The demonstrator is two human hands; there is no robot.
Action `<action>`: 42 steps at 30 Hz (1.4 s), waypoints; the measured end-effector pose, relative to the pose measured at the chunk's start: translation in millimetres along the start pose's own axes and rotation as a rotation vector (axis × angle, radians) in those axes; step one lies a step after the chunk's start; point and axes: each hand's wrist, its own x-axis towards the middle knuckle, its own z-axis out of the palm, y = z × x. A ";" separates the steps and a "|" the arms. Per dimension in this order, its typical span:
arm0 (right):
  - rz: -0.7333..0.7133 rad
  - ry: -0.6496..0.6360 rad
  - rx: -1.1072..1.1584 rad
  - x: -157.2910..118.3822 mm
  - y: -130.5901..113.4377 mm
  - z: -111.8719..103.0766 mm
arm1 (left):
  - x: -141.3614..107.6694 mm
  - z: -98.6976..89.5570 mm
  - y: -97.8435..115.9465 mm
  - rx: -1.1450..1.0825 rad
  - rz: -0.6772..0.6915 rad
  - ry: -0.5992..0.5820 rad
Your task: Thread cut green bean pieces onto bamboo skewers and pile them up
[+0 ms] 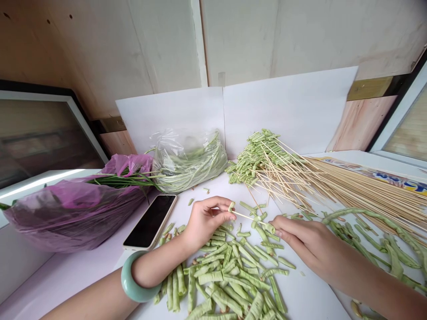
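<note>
A thin wooden skewer spans the gap between my two hands. My left hand, with a green bangle on its wrist, pinches a small green bean piece at the skewer's left end. Another bean piece sits at the right end, at the fingertips of my right hand, which are closed around that end. Below both hands lies a loose pile of cut green bean pieces on the white table.
Behind stand a bundle of filled skewers, many bare skewers and a clear bag of long beans. At left are a phone and a purple bag. More beans lie at right.
</note>
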 end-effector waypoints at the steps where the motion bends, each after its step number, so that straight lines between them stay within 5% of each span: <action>1: 0.013 0.002 0.001 0.3 -0.2 0.5 | 1.0 0.7 0.5 -0.032 -0.011 0.020; 11: 0.061 0.019 0.089 3.9 0.0 1.3 | 5.4 3.0 3.0 -0.078 -0.003 0.105; 31: 0.049 -0.082 -0.018 -2.3 8.5 1.4 | -0.6 -4.8 5.1 0.211 0.061 -0.036; 42: 0.084 -0.129 0.109 -1.0 0.8 -3.4 | -2.5 -7.5 11.4 0.449 0.217 -0.129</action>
